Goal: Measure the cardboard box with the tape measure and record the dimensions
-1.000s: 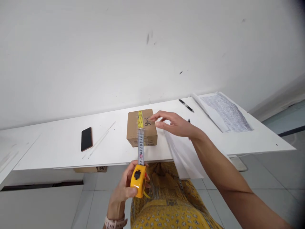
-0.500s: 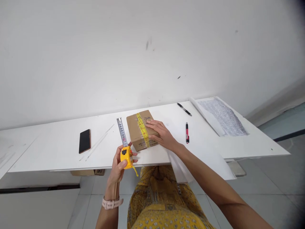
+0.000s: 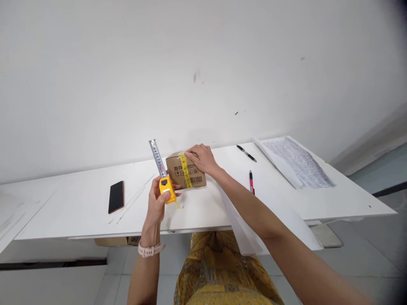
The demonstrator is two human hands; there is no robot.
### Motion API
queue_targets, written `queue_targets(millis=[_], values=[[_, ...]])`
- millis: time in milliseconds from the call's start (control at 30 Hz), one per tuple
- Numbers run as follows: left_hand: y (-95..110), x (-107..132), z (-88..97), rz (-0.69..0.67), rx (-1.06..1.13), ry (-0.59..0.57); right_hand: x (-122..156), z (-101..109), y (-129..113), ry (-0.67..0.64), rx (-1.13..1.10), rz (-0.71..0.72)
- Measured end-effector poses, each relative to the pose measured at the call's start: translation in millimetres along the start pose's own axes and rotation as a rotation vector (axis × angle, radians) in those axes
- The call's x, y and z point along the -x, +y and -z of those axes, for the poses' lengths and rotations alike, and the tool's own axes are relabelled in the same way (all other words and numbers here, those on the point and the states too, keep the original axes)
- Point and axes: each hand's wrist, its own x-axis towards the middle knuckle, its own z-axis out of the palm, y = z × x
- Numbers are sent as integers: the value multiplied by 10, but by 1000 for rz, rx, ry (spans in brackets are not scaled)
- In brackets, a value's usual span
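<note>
A small cardboard box [image 3: 187, 174] with a yellow tape band stands tipped up on the white table [image 3: 79, 203], its printed face and barcode toward me. My right hand [image 3: 201, 158] lies over its top right edge, fingers curled on it. My left hand [image 3: 157, 202] grips a yellow tape measure [image 3: 167, 189] just left of the box. Its blade [image 3: 157, 157] sticks up and away along the box's left side.
A black phone [image 3: 116, 196] lies to the left. A red pen [image 3: 251, 182] and a black pen [image 3: 246, 153] lie to the right, beyond them a printed sheet [image 3: 297, 162]. White paper [image 3: 254, 228] hangs over the front edge. A white wall runs behind the table.
The box has been tipped up from lying flat onto an edge, printed face toward me. My left hand has carried the tape measure forward over the table, the blade now beside the box.
</note>
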Motion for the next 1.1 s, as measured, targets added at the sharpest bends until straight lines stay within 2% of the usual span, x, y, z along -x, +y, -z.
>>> queue_targets(millis=[133, 267, 567, 767, 933, 1100], values=[[-166, 176, -168, 43, 17, -89, -161, -87, 39, 35, -152, 38], [-340, 235, -297, 137, 74, -163, -216, -142, 80, 79, -140, 30], [-380, 9, -389, 155, 144, -135, -238, -176, 142, 117, -90, 68], [-429, 20, -431, 177, 144, -120, -253, -161, 41, 123, -173, -71], [-488, 62, -454, 162, 113, -98, -275, -147, 23, 122, -239, -113], [-624, 133, -428, 210, 104, -125, -311, -138, 80, 106, -288, -141]])
